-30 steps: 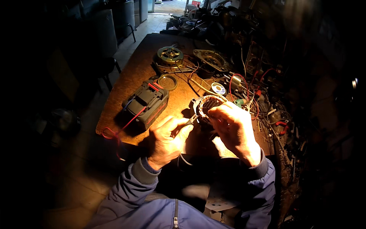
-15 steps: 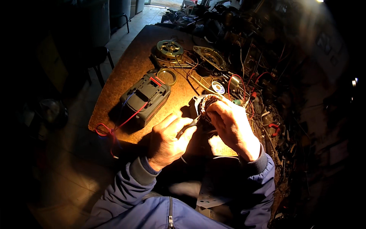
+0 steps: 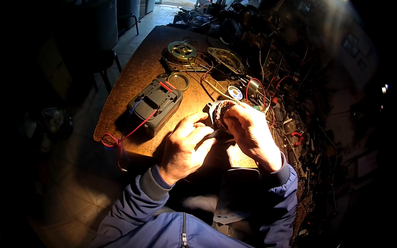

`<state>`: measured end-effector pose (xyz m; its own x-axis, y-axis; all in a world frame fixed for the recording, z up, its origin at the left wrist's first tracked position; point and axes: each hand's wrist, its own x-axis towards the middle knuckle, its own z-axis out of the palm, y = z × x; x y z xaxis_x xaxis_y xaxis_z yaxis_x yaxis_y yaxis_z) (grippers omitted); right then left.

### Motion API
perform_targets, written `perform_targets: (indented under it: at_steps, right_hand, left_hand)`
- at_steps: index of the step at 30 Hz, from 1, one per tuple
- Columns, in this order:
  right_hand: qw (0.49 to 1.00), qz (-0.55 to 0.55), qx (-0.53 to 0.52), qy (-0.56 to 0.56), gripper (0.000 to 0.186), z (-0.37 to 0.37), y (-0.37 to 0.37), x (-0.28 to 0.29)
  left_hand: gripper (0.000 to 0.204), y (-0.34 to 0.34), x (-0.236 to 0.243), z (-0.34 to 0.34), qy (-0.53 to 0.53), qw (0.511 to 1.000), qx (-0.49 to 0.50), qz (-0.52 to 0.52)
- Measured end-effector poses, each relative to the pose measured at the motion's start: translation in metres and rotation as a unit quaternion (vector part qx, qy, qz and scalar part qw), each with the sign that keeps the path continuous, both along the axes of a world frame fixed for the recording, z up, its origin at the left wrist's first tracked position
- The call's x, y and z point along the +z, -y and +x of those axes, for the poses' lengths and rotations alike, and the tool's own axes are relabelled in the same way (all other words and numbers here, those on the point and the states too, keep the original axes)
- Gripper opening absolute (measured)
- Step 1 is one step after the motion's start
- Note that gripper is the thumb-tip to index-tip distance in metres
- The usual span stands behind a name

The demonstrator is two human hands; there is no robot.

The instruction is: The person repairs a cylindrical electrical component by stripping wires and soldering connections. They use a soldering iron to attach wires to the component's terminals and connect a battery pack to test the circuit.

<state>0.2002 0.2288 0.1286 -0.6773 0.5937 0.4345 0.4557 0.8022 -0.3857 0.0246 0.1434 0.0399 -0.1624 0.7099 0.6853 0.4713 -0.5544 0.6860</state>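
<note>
A motor stator [image 3: 214, 110] with a pale metal core and laced copper windings stands tilted at the near edge of the bench. My right hand [image 3: 253, 134] is closed over its right side, fingertips bent onto the windings; whatever they pinch is hidden. My left hand [image 3: 184, 146] closes around a slim pointed tool [image 3: 213, 134], whose front end shows between thumb and fingers. That end reaches into the shadow at the stator's lower side, so I cannot tell whether it touches.
Left on the bench [image 3: 124, 93] sits a dark battery pack [image 3: 156, 105] with red and blue wires. Behind lie a metal ring [image 3: 179, 82], brass-coloured motor covers [image 3: 182, 51] and a solder spool [image 3: 235, 92]. Tangled wires and parts [image 3: 297, 144] crowd the right side.
The tool's tip has moved lower along the stator, and less of the tool shows in my left hand. My right hand stays on the stator. The whole view has shifted slightly.
</note>
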Motion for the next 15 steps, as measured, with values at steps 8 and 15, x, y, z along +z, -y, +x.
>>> perform_targets:
  at_steps: [8, 15]
  right_hand:
    - [1.0, -0.023, 0.003, -0.006, 0.007, 0.0034, -0.0033, -0.0022]
    - [1.0, -0.005, -0.002, -0.005, 0.005, 0.0017, -0.0031, -0.0046]
  left_hand:
    - [0.02, -0.0003, -0.0022, 0.001, 0.004, 1.0, 0.004, -0.011]
    - [0.014, 0.0036, -0.0029, -0.0019, 0.047, 0.999, 0.002, -0.022]
